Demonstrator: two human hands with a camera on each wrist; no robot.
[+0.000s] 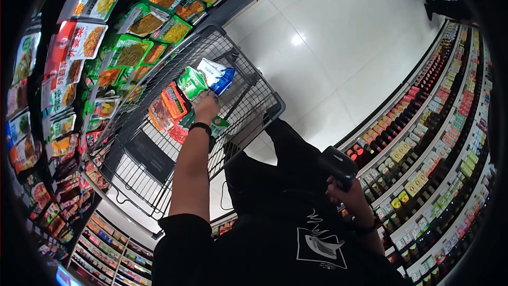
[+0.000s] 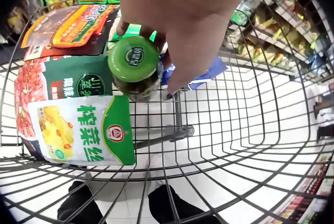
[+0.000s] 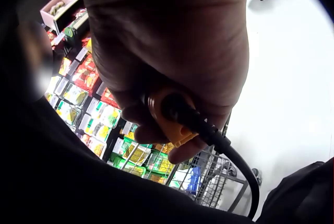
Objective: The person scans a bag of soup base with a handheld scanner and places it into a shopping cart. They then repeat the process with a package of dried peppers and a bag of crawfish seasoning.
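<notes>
My left hand reaches down into a wire shopping cart. In the left wrist view, its fingers hold a glass jar with a green lid, thumb along the right side; the hand hides the jar in the head view. Beside the jar lie a white and green pickle packet, a dark green and red packet and an orange food packet. A blue and white bag and a green packet lie past the fingers. My right hand grips a black corded handheld scanner, orange at its cable end.
Shelves of packaged food run along the left, right against the cart. Shelves of bottles and boxes curve along the right. Tiled floor lies between, with a person's legs at the far end. A cable hangs from the scanner.
</notes>
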